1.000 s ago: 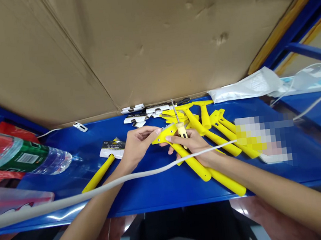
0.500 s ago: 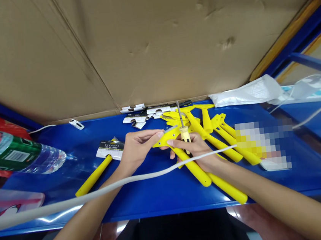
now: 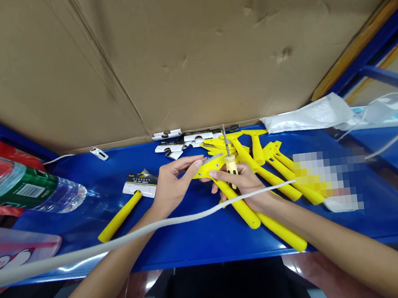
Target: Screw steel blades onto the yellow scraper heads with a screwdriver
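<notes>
The yellow scraper (image 3: 229,192) is up between your two hands above the middle of the desk (image 3: 188,245), its head turned away from you and its handle slanting back toward your right. A grey blade (image 3: 216,157) lies along the far edge of the head. Your left hand (image 3: 170,183) has its fingers pinched on the left end of that head. Your right hand (image 3: 244,180) grasps the scraper where head meets handle, thumb on top, and also grips the screwdriver (image 3: 230,161), whose shaft points up and away from you.

Just beyond and to the right of your hands lie more yellow handles (image 3: 276,178), some overlapping; one more handle (image 3: 284,232) reaches the near edge. Black-and-white sleeves (image 3: 170,147) are heaped by the cardboard wall (image 3: 193,59). Near your left wrist is a scraper with a packaged head (image 3: 119,217); farther left, a bottle (image 3: 36,189) lies on its side. A white cable (image 3: 188,217) crosses in front of both your arms. At the far right rests a white pouch (image 3: 305,115).
</notes>
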The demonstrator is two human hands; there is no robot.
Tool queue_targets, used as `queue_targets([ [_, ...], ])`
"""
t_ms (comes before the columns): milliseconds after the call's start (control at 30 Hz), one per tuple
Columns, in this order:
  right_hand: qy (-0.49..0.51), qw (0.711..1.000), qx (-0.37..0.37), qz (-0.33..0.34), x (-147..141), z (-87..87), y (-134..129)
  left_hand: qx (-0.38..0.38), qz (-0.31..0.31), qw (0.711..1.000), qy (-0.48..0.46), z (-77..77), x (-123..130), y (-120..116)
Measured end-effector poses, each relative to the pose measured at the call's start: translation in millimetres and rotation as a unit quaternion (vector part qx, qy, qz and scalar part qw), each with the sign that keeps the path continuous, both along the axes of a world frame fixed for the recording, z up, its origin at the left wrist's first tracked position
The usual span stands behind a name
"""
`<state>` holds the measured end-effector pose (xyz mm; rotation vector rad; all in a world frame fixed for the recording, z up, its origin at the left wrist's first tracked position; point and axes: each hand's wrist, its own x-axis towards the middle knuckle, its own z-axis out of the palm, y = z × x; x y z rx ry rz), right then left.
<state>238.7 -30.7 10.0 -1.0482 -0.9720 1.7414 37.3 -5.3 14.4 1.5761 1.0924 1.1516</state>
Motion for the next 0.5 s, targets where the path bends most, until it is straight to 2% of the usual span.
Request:
queue_targets([
  [67, 0.008, 1.000, 0.006, -0.022, 0.2, -2.8, 1.8, 0.114, 0.026, 0.990, 0.073, 2.6, 2.4, -6.4],
  [133, 0.024, 0.998, 0.017, -0.057, 0.5, -6.4, 4.8, 0.246, 0.059, 0.952, 0.172, 6.5, 7.0, -17.1],
  [200, 0.038, 0.994, 0.028, -0.094, 1.1, -10.1, 8.2, 0.321, 0.069, 0.907, 0.264, 10.0, 14.0, -30.1],
  [333, 0.062, 0.982, 0.065, -0.167, 2.0, -16.7, 12.5, 0.347, 0.077, 0.843, 0.404, 9.7, 34.2, -51.3],
  [500, 0.095, 0.968, 0.091, -0.213, 1.7, -21.8, 15.0, 0.410, 0.131, 0.781, 0.452, 1.5, 59.9, -59.2],
])
